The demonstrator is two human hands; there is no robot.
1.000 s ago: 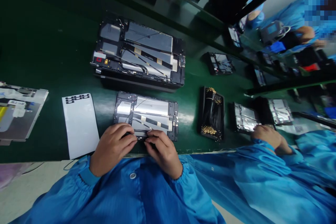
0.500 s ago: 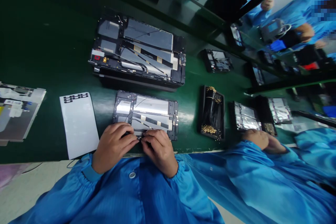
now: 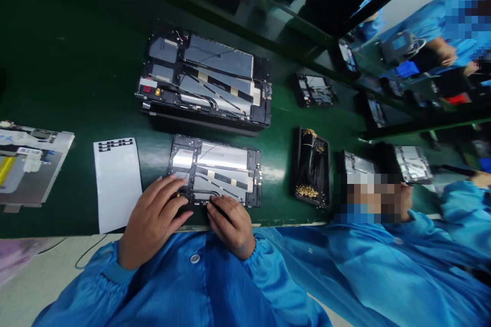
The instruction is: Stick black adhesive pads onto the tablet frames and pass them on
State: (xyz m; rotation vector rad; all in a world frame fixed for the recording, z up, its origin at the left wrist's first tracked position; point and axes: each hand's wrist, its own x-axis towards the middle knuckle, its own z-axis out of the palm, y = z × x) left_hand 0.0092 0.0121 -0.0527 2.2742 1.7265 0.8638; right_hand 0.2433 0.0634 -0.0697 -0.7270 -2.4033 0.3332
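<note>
A tablet's opened rear housing (image 3: 215, 171) lies flat on the green bench in front of me, with silver plates, yellow-taped strips and thin black cables inside. My left hand (image 3: 153, 214) rests with spread fingers on its lower left corner, near a small gold part. My right hand (image 3: 230, 225) is curled at the lower edge, and a thin black cable or tool (image 3: 219, 209) runs under its fingers. Which of the two it is, I cannot tell. A similar housing (image 3: 203, 79) lies on a stack just beyond.
A white sheet with black labels (image 3: 117, 184) lies to the left, beside a silver printed sheet (image 3: 30, 158). To the right stand a black tray with gold parts (image 3: 310, 168) and more housings (image 3: 358, 166). A co-worker's blue sleeve (image 3: 364, 250) reaches in at right.
My hands have moved apart: the left shifted left and down along the housing, and the right dropped slightly. The co-worker's hand moved in front of the housing at right.
</note>
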